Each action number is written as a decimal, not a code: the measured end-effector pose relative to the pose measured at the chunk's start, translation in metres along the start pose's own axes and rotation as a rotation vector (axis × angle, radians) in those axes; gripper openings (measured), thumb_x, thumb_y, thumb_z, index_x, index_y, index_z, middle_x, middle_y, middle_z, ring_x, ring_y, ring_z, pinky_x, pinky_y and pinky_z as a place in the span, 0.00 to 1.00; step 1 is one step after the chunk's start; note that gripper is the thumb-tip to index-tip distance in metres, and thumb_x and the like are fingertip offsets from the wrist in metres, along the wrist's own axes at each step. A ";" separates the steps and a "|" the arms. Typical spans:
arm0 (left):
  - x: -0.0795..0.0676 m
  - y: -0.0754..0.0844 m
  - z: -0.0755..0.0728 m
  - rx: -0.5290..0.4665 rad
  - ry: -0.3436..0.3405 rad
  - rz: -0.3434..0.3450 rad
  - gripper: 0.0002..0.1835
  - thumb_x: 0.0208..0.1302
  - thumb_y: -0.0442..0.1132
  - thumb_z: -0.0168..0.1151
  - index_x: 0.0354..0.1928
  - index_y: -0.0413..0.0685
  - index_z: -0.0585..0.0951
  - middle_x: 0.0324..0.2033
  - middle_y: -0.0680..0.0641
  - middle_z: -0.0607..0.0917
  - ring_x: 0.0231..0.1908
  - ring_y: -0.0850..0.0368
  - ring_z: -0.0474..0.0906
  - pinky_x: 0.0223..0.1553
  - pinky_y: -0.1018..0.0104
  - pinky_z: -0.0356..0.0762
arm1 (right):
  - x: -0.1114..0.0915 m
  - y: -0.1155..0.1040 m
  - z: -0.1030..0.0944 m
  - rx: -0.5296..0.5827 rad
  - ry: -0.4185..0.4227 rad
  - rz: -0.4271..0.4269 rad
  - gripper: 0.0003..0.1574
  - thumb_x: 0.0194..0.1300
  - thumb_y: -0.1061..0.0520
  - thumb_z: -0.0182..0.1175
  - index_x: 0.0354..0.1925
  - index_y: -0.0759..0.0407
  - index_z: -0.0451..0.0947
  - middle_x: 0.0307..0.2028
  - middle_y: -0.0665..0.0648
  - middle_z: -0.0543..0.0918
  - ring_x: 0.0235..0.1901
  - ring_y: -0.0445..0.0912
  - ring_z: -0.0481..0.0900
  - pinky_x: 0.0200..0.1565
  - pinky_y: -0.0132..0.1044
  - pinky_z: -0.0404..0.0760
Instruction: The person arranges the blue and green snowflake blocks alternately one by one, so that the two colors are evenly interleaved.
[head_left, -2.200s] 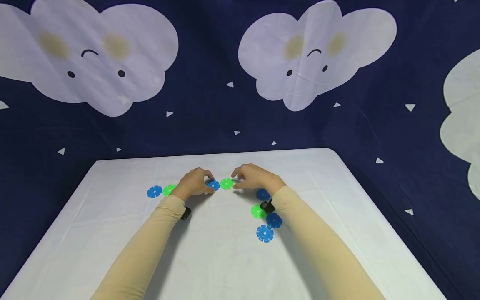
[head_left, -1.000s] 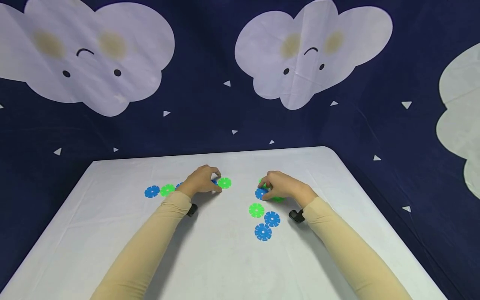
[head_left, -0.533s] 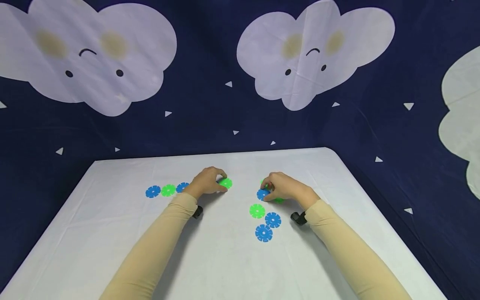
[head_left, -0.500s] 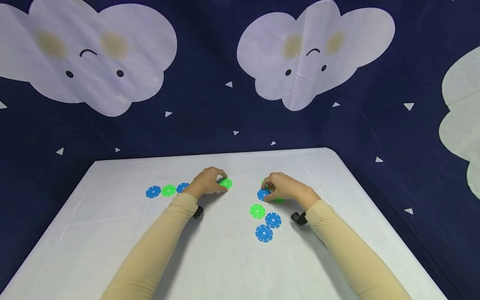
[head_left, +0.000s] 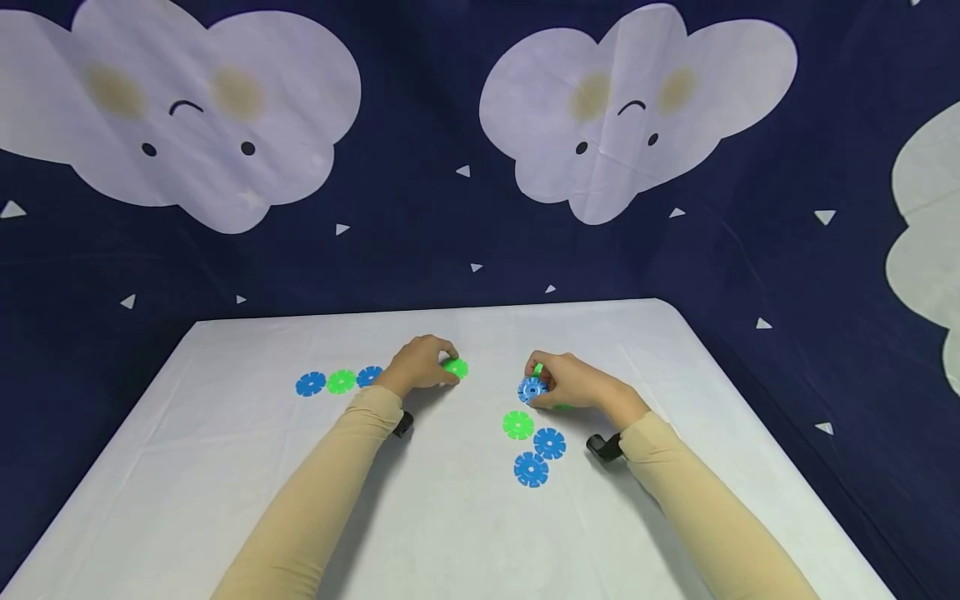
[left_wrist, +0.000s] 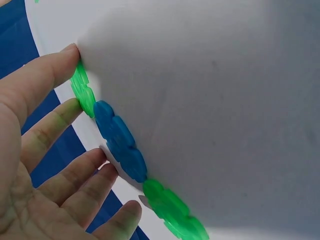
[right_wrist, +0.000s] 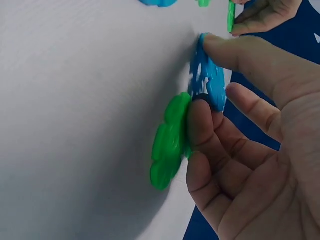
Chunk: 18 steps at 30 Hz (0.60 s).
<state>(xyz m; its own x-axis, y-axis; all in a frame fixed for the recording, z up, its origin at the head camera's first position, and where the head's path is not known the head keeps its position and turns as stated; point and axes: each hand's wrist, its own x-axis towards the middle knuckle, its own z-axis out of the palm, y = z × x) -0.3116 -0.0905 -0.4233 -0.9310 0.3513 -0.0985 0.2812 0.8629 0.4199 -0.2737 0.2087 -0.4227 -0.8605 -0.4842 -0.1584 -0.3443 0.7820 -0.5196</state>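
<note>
On the left of the white table (head_left: 225, 467) a row of flat toothed discs runs rightward: a blue disc (head_left: 310, 384), a green disc (head_left: 341, 382), then a second blue disc (head_left: 368, 376) partly covered by the left hand (head_left: 417, 367).

The left hand rests on the table with relaxed, nearly straight fingers (left_wrist: 45, 80). In the left wrist view the thumb tip touches the edge of the end green disc (left_wrist: 82, 92) and the other fingers lie just beside the row, curled round nothing — the hand grips nothing. In the head view that end disc (head_left: 454, 367) peeks out at the fingertips, and the disc under the palm is hidden.

Farther right, the right hand (head_left: 573, 385) pinches a raised blue disc (head_left: 532, 388). In the right wrist view the thumb (right_wrist: 235, 55) presses one rim of this disc (right_wrist: 207, 80) and a fingertip (right_wrist: 200, 120) the other, so it stands on edge, lifted off the cloth or barely touching it — which cannot be told. A low green disc (right_wrist: 167, 142) lies flat just beside it, under the curled fingers; from the head camera only slivers of green show around the hand.

In front of the right hand lie three loose discs close together: a loose green disc (head_left: 518, 424), a near blue disc (head_left: 550, 443) and a nearest blue disc (head_left: 531, 469). A small black camera unit (head_left: 603, 447) sits at the right wrist, partly hidden by the sleeve.
</note>
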 end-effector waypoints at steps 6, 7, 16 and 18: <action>-0.001 0.001 -0.001 0.002 0.004 -0.014 0.25 0.62 0.47 0.81 0.60 0.49 0.89 0.67 0.41 0.84 0.71 0.38 0.76 0.75 0.41 0.73 | -0.001 0.000 -0.001 -0.006 -0.010 -0.005 0.33 0.60 0.55 0.81 0.62 0.56 0.81 0.43 0.55 0.87 0.38 0.44 0.80 0.46 0.39 0.83; -0.001 0.002 -0.001 0.002 0.003 -0.018 0.25 0.62 0.47 0.81 0.60 0.49 0.89 0.67 0.41 0.84 0.71 0.38 0.76 0.74 0.41 0.73 | -0.001 0.000 -0.001 -0.014 -0.011 -0.012 0.33 0.59 0.55 0.81 0.61 0.57 0.82 0.43 0.55 0.87 0.38 0.43 0.80 0.46 0.39 0.84; -0.001 0.004 -0.002 -0.022 0.011 -0.070 0.25 0.61 0.46 0.82 0.60 0.49 0.89 0.67 0.42 0.84 0.71 0.38 0.77 0.73 0.41 0.76 | 0.002 0.001 0.000 -0.036 -0.005 -0.031 0.30 0.58 0.56 0.81 0.58 0.58 0.86 0.37 0.52 0.87 0.34 0.41 0.79 0.41 0.35 0.82; 0.000 0.004 -0.002 -0.031 0.015 -0.079 0.25 0.60 0.46 0.82 0.60 0.50 0.90 0.67 0.43 0.85 0.70 0.38 0.77 0.72 0.41 0.77 | 0.003 0.001 0.001 -0.042 -0.001 -0.038 0.30 0.57 0.56 0.81 0.58 0.59 0.85 0.37 0.52 0.86 0.34 0.41 0.79 0.41 0.35 0.82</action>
<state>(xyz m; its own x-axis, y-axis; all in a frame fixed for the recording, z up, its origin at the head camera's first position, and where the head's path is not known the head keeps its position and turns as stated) -0.3105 -0.0876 -0.4196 -0.9536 0.2767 -0.1188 0.1994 0.8759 0.4393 -0.2760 0.2076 -0.4241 -0.8462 -0.5141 -0.1401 -0.3921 0.7789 -0.4895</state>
